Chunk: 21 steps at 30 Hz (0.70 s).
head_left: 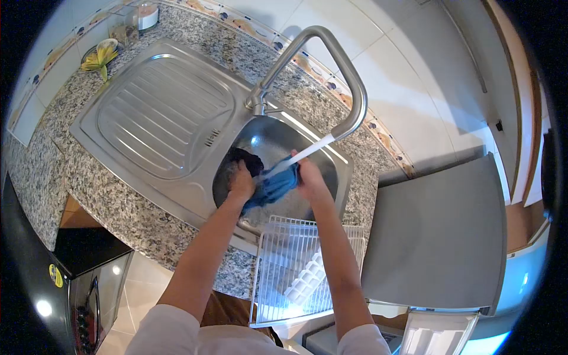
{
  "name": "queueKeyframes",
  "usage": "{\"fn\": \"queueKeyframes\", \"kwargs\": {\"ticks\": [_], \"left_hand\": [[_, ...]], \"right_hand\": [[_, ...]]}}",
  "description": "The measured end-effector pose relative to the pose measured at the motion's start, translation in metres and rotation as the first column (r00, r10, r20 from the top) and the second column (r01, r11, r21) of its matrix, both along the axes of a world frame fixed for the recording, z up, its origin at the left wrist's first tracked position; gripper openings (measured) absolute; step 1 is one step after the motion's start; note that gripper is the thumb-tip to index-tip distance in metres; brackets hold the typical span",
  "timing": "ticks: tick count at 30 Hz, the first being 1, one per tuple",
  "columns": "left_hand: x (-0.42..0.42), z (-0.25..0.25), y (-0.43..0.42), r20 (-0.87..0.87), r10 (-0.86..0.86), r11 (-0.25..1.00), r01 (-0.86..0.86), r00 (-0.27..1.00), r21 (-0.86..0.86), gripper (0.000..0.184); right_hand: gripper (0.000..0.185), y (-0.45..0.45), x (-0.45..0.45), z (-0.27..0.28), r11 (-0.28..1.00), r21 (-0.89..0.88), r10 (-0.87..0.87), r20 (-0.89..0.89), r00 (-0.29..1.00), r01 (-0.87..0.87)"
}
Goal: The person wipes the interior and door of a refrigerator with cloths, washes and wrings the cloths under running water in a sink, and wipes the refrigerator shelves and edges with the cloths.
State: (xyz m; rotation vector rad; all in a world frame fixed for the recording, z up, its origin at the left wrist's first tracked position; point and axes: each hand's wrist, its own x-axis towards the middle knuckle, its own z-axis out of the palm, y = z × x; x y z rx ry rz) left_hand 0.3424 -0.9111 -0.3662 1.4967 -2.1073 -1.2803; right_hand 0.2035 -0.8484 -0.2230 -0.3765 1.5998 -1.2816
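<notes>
A wet blue cloth point(273, 192) is stretched between my hands inside the steel sink bowl point(302, 207). My right hand point(308, 176) grips its upper right end, fingers closed. At the other side my left hand point(241, 182) is closed against the cloth's left part; its fingertips are partly hidden. A dark, bunched piece of fabric point(247, 160) lies right by the left fingers, and I cannot tell whether it belongs to the same cloth. From the tall curved faucet point(355, 97) a stream of water point(305, 152) runs down onto the cloth between the hands.
Left of the bowl is a ribbed steel drainboard point(168, 115). A white wire rack point(278, 260) with a white ice-cube tray point(306, 281) sits beneath my forearms. A grey appliance top point(438, 236) stands to the right. A yellow flower point(99, 59) and jars stand in the far left corner.
</notes>
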Motion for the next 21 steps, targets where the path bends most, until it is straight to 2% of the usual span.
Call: {"fn": "queueKeyframes", "kwargs": {"ticks": [1, 2, 3, 5, 6, 8, 9, 11, 12, 13, 15, 17, 18, 20, 21], "left_hand": [[-0.003, -0.01, 0.002, 0.08, -0.035, 0.975, 0.051, 0.996, -0.217, 0.06], [0.011, 0.033, 0.003, 0.171, -0.195, 0.971, 0.214, 0.966, -0.102, 0.074], [0.007, 0.026, 0.002, 0.169, -0.194, 0.972, 0.213, 0.966, -0.1, 0.074], [-0.004, 0.005, 0.0, 0.313, -0.274, 0.953, 0.301, 0.909, -0.04, 0.06], [-0.007, -0.002, 0.003, 0.311, -0.28, 0.951, 0.306, 0.908, -0.038, 0.06], [-0.01, -0.001, 0.007, 0.499, -0.146, 0.942, 0.275, 0.854, -0.195, 0.037], [-0.01, 0.0, 0.008, 0.496, -0.149, 0.94, 0.279, 0.856, -0.198, 0.037], [-0.004, 0.011, 0.007, 0.49, -0.152, 0.872, 0.35, 0.858, -0.342, 0.021], [-0.005, 0.008, 0.005, 0.489, -0.156, 0.869, 0.354, 0.858, -0.345, 0.021], [-0.005, 0.009, 0.005, 0.474, -0.174, 0.854, 0.372, 0.863, -0.365, 0.023], [-0.005, 0.01, 0.01, 0.458, -0.195, 0.841, 0.388, 0.867, -0.378, 0.025], [0.004, 0.053, 0.009, 0.249, -0.208, 0.869, 0.296, 0.946, -0.396, 0.025], [0.002, 0.054, 0.003, 0.251, -0.21, 0.868, 0.298, 0.945, -0.398, 0.025], [-0.003, 0.06, -0.01, -0.173, -0.184, 0.981, 0.17, 0.968, -0.093, 0.027], [-0.002, 0.062, -0.012, -0.172, -0.187, 0.981, 0.173, 0.967, -0.092, 0.027]], "right_hand": [[0.026, 0.001, 0.008, 0.02, 1.0, 0.002, 0.005, -0.001, 1.0, -0.005], [0.025, 0.002, 0.019, 0.045, 0.991, -0.055, -0.117, 0.057, 0.992, 0.12], [0.024, 0.004, 0.028, 0.066, 0.963, -0.104, -0.235, 0.121, 0.965, 0.248], [0.02, 0.008, 0.036, 0.103, 0.964, -0.129, -0.224, 0.074, 0.972, 0.232], [0.017, 0.01, 0.034, 0.112, 0.963, -0.156, -0.216, 0.032, 0.976, 0.218], [0.015, 0.013, 0.023, 0.115, 0.973, -0.14, -0.18, 0.028, 0.983, 0.182], [0.013, 0.015, 0.017, 0.115, 0.982, -0.127, -0.138, 0.024, 0.99, 0.14], [0.011, 0.02, 0.006, 0.112, 0.979, -0.151, -0.14, -0.011, 0.99, 0.137], [0.011, 0.023, 0.002, 0.11, 0.985, -0.151, -0.084, -0.016, 0.996, 0.081], [0.012, 0.026, 0.003, 0.111, 0.989, -0.147, -0.029, -0.018, 0.999, 0.026], [0.016, 0.026, 0.01, 0.109, 0.982, -0.168, -0.079, 0.037, 0.996, 0.085], [0.028, 0.027, 0.009, 0.106, 0.974, -0.202, -0.081, 0.136, 0.987, 0.107], [0.028, 0.028, 0.009, 0.106, 0.973, -0.204, -0.082, 0.138, 0.987, 0.11], [0.022, 0.031, 0.008, 0.107, 0.971, -0.228, -0.044, 0.147, 0.988, 0.077], [0.022, 0.033, 0.007, 0.107, 0.971, -0.227, -0.047, 0.149, 0.988, 0.08]]}}
